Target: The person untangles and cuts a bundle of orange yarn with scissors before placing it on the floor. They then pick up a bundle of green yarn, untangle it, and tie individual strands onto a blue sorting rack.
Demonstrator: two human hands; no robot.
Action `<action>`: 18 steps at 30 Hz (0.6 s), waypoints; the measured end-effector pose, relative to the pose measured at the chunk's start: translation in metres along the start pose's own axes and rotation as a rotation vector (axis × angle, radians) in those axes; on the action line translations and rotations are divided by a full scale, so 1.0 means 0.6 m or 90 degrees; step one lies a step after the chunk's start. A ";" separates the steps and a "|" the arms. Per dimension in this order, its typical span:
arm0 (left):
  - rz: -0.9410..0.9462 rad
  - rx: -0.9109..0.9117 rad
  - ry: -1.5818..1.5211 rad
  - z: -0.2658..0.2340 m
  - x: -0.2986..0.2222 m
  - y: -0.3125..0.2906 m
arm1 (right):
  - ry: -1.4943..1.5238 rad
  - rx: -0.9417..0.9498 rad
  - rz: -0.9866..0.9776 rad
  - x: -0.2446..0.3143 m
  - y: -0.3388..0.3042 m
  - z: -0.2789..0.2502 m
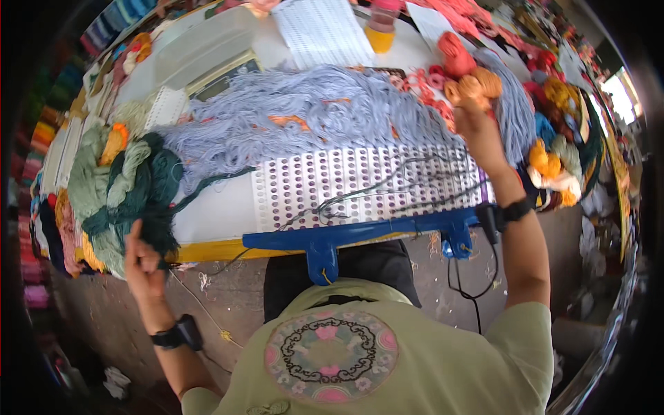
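My left hand (144,266) is at the table's left front edge, beside a dark green yarn skein (155,176). Its index finger is stretched out and the others are partly bent; nothing shows in it. My right hand (482,142) is raised over the right end of a white card (332,187) with rows of punched holes, near orange yarn balls (477,86). Motion smears its fingers, so what they hold, if anything, cannot be made out. Dark green strands (353,196) trail from the skein across the card. Pale blue-grey yarn (311,104) hangs thickly along the card's far side.
A blue clamp bar (387,228) runs along the front edge. Behind the yarn are a clear plastic bin (204,48), printed sheets (324,31) and a jar with a pink lid (381,28). Colourful yarn skeins (553,162) crowd the right side. A black cable (477,297) dangles below.
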State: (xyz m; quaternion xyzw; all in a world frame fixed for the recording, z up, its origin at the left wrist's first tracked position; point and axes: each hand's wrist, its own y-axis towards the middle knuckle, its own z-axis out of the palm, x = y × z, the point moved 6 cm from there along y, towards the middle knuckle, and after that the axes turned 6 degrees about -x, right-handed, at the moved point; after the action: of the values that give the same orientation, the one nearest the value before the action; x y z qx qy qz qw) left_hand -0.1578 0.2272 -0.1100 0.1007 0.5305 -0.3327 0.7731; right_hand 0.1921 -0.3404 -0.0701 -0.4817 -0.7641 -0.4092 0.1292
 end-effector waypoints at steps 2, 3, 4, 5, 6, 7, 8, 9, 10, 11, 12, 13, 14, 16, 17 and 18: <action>-0.027 0.096 0.030 0.085 0.064 -0.011 | 0.082 0.076 0.042 0.029 -0.029 0.036; -0.037 0.134 0.048 0.120 0.094 -0.014 | 0.102 0.091 0.050 0.036 -0.045 0.039; -0.029 0.132 0.114 0.149 0.121 -0.018 | 0.097 0.080 0.060 0.039 -0.058 0.031; -0.020 0.131 0.179 0.168 0.151 -0.016 | 0.104 0.067 0.075 0.039 -0.073 0.017; 0.032 0.177 0.222 0.175 0.180 -0.003 | 0.114 0.055 0.088 0.041 -0.088 0.002; 0.058 0.183 0.275 0.193 0.207 -0.003 | 0.119 0.038 0.104 0.041 -0.105 -0.016; 0.096 0.188 0.323 0.200 0.212 -0.007 | 0.133 0.006 0.121 0.041 -0.126 -0.035; 0.136 0.201 0.370 0.216 0.219 -0.012 | 0.144 -0.021 0.162 0.027 -0.152 -0.053; 0.175 0.195 0.397 0.217 0.225 -0.009 | 0.195 -0.051 0.179 0.022 -0.175 -0.073; 0.215 0.192 0.424 0.213 0.228 -0.003 | 0.245 -0.085 0.194 0.017 -0.198 -0.093; 0.198 0.206 0.397 0.214 0.235 -0.001 | 0.225 -0.130 0.206 0.014 -0.223 -0.122; 0.202 0.228 0.404 0.214 0.235 0.001 | 0.262 -0.194 0.228 -0.008 -0.250 -0.144; 0.207 0.226 0.442 0.215 0.232 -0.002 | 0.302 -0.262 0.261 -0.021 -0.276 -0.168; 0.212 0.214 0.441 0.202 0.235 0.012 | 0.404 -0.393 0.297 -0.034 -0.328 -0.215; 0.203 0.202 0.451 0.196 0.236 0.023 | 0.439 -0.447 0.330 -0.049 -0.360 -0.234; 0.207 0.226 0.467 0.200 0.238 0.023 | 0.454 -0.494 0.336 -0.063 -0.389 -0.249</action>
State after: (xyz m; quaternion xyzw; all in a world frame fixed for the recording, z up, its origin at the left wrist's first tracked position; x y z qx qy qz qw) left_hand -0.0280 0.1185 -0.1893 0.4254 0.6821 -0.2349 0.5464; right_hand -0.0147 -0.5230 -0.1147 -0.5002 -0.3225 -0.7496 0.2898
